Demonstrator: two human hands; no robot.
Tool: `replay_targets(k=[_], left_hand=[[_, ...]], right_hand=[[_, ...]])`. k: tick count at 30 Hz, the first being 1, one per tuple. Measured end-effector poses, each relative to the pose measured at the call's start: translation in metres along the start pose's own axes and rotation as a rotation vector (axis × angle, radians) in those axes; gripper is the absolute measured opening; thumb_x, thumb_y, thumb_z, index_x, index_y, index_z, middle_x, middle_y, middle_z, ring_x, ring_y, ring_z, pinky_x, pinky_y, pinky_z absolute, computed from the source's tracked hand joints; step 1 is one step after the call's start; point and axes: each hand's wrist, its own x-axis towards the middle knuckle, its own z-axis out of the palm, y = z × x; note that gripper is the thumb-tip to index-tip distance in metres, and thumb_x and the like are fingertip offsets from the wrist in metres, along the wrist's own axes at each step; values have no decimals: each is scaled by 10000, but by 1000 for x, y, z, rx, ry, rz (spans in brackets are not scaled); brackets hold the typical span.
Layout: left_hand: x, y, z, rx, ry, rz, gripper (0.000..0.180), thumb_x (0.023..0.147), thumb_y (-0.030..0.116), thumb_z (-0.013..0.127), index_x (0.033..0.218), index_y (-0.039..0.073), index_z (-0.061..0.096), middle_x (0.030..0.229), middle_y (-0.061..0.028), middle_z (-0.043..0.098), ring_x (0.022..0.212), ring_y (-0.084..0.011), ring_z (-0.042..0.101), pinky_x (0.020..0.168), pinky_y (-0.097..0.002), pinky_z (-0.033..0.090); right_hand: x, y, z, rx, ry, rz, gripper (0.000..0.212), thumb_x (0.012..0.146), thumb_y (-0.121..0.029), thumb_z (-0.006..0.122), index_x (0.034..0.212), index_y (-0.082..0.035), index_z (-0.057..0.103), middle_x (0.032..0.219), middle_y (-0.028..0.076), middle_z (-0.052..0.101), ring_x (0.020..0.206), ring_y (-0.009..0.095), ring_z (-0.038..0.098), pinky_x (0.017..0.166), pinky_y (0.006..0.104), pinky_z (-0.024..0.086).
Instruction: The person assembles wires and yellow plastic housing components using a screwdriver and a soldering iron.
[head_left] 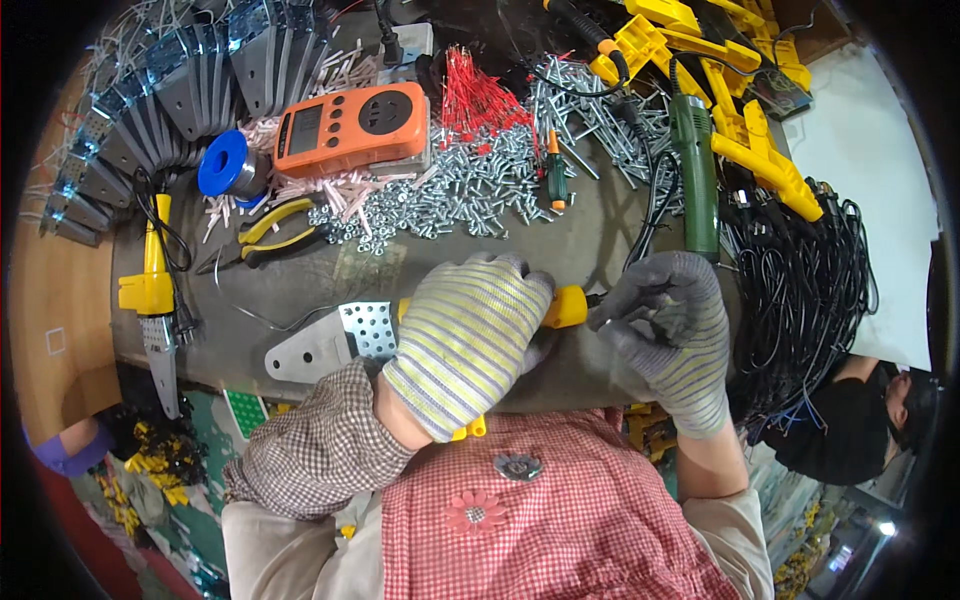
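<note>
My left hand, in a yellow-and-grey striped glove, is wrapped round the yellow plastic handle of a tool lying crosswise at the table's near edge. From the tool's left end sticks a flat grey metal plate with a perforated bracket. A short dark cord end shows at the handle's right tip. Right beside that tip is my right hand, gloved alike, its fingers curled and thumb drawn in. Whatever its fingertips pinch is hidden or too small to name.
Behind lie an orange meter, pliers, a solder spool, piled screws and a small screwdriver. A green electric screwdriver stands right, near bundled black cords. A finished-looking yellow-handled tool lies left.
</note>
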Motion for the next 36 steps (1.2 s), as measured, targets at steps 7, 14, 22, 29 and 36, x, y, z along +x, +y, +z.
replay_targets(k=[7, 14, 22, 29, 36], left_hand=[[0, -3, 6, 40, 147, 93, 506, 767, 276, 856, 1207, 80, 703, 1080, -157, 673, 1020, -374, 677, 893, -497, 532], [0, -3, 4, 23, 46, 48, 523, 708, 290, 869, 1147, 79, 677, 1035, -135, 658, 979, -370, 673, 847, -479, 541], [4, 4, 7, 88, 73, 0, 424, 836, 427, 832, 1013, 63, 707, 915, -119, 672, 867, -326, 697, 761, -446, 562], [8, 5, 4, 68, 78, 36, 414, 832, 412, 822, 1018, 59, 711, 923, -139, 676, 859, -338, 692, 766, -467, 554], [8, -1, 2, 15, -8, -57, 409, 834, 407, 812, 1043, 62, 743, 954, -150, 685, 937, -356, 697, 811, -484, 545]], right_hand=[[1, -5, 21, -268, 0, 46, 478, 807, -23, 906, 1216, -55, 660, 1045, 61, 728, 939, 142, 735, 843, 294, 601], [17, 10, 14, -987, -328, -637, 276, 797, -133, 808, 1064, -97, 747, 914, 74, 726, 841, 284, 705, 648, 438, 565], [54, 12, -68, -1636, 529, -167, 700, 881, -136, 768, 1522, -42, 502, 1032, 194, 682, 897, 407, 708, 796, 496, 606], [44, 7, -84, -335, 515, 23, 790, 912, -81, 687, 1631, -28, 366, 1100, 103, 676, 928, 170, 655, 711, 354, 558], [75, -30, 8, 740, -25, -395, 787, 1022, -376, 706, 1608, 7, 346, 969, 103, 644, 702, 215, 640, 598, 344, 576]])
